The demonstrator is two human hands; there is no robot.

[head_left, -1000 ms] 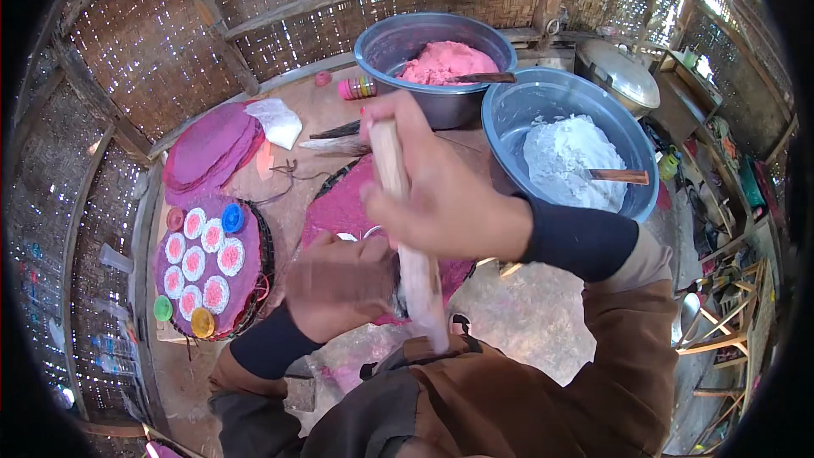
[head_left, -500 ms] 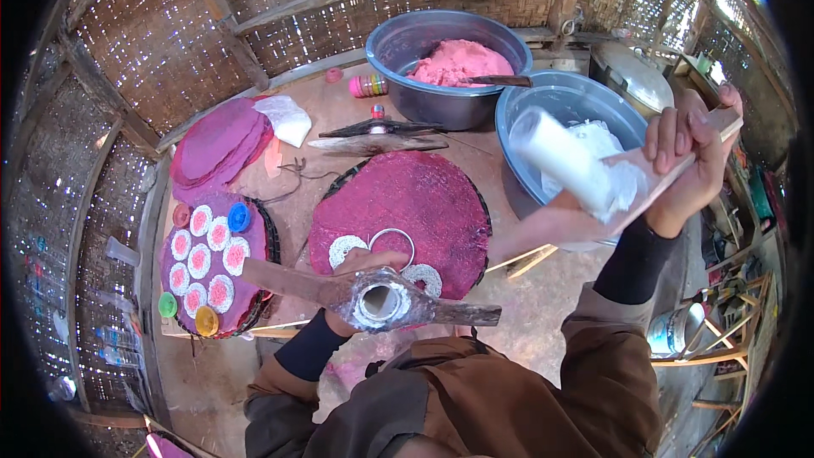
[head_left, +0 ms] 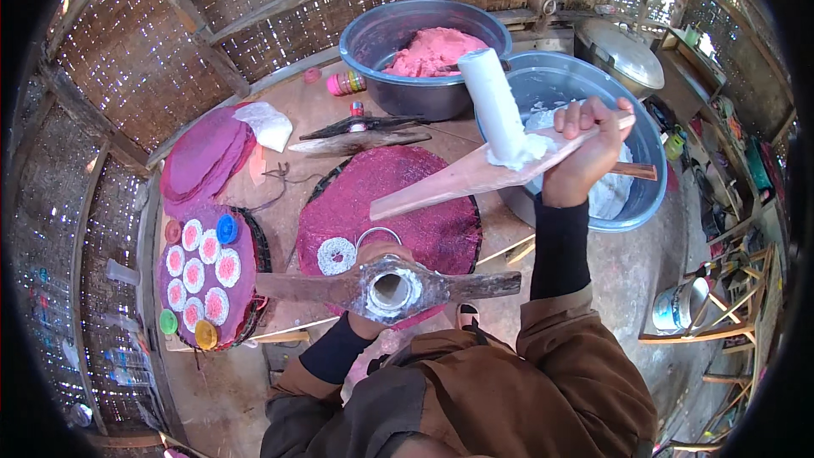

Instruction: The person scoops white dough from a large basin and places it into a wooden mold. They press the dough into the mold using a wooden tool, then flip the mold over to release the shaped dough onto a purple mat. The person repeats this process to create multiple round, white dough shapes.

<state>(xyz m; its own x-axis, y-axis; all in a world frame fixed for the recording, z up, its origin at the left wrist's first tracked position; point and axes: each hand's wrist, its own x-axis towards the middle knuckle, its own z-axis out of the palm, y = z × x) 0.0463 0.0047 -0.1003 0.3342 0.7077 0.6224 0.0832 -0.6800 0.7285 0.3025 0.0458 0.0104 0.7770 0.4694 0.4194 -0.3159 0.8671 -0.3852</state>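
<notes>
Plunger in right hand

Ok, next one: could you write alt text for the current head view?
A person's right hand holds up a wooden handle with a white cylinder, while the left hand grips a wooden bar with a round opening above a purple sheet. Beyond are tubs of pink mixture and white mixture; pink-and-white rounds lie to the left.
</notes>
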